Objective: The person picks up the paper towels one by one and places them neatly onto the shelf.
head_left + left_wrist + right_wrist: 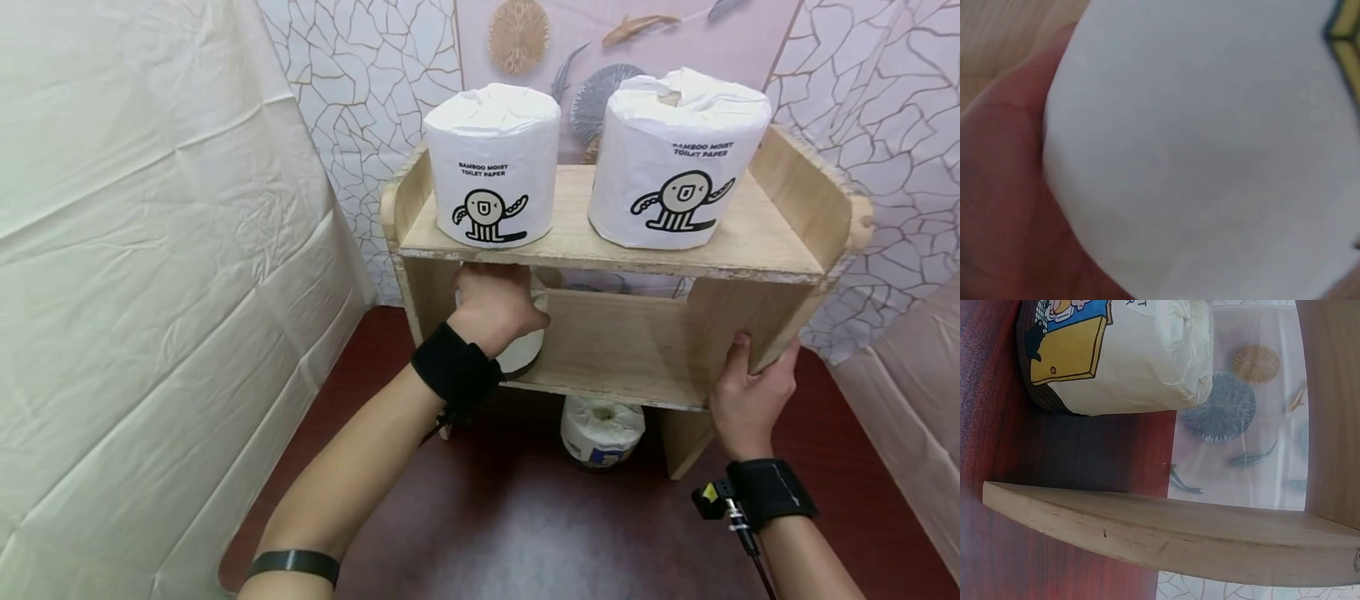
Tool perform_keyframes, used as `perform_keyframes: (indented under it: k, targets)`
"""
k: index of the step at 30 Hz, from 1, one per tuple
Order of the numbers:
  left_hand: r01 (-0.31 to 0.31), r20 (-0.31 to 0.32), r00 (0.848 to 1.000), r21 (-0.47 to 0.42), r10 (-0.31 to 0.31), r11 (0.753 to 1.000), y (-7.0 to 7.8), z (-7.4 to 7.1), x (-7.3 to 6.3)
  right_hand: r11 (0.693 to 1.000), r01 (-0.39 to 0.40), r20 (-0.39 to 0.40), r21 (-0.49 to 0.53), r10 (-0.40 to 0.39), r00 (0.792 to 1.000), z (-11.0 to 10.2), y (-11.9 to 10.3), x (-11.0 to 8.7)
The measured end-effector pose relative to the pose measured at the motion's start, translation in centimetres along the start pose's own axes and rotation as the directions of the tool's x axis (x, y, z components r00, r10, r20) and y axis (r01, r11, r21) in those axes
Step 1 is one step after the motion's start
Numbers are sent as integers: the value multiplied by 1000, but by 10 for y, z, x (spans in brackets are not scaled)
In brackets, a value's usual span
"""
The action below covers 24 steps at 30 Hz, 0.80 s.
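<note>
My left hand (493,307) reaches into the middle level of a wooden shelf (622,342) and grips a wrapped toilet paper roll (527,354) at its left end. Close up in the left wrist view, the roll's white wrapper (1204,150) fills most of the picture, the hand curved along its left side. My right hand (750,402) holds the lower part of the right side panel (757,321), thumb on the inner face and fingers around the outside. Part of the left fingers is hidden under the top board.
Two white toilet paper rolls, a left one (491,158) and a right one (678,158), stand on the top board. Another roll (602,433) stands on the dark red table (540,533) beneath the shelf. A cream cloth (165,250) hangs at the left.
</note>
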<state>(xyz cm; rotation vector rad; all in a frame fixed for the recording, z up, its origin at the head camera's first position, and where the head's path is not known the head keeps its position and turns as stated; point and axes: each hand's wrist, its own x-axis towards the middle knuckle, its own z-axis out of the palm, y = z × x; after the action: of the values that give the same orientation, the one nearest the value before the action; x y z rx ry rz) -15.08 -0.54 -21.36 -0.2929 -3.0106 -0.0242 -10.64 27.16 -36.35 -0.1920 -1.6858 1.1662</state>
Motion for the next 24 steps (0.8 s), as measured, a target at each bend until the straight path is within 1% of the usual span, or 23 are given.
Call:
perform_keyframes:
  k: [3,5,9,11,13,17,20,23,24]
  targets:
    - [-66,-49,997,-57,64,996,-7,-2,-1,1000,0,-9,5,0,1000,2,-1,1]
    - [-101,-58,994,-77,97,992,-11,-3,-2,1000,2,-15,8,-2,1000,3,-2,1]
    - [-138,-40,990,-77,135,987,-17,-4,-1,1000,5,-10,10,-4,1000,5,-2,2]
    - [-153,-25,988,-73,151,986,-20,-4,0,1000,-8,-7,5,8,1000,5,0,3]
    - [-180,-11,984,-74,180,981,-22,-4,0,1000,-24,-10,-1,24,1000,3,1,3]
    - [-252,2,967,-89,253,964,-27,-2,1,1000,-27,-6,-7,26,1000,-2,5,3]
    - [-299,7,954,-99,301,949,-34,-1,2,1000,5,23,-1,-5,1000,-4,8,2]
    - [-345,13,937,-141,350,928,-42,-2,2,1000,17,43,0,-17,999,-4,9,2]
    - [-367,11,928,-157,373,917,-45,-3,2,1000,8,36,-1,-8,999,-4,8,2]
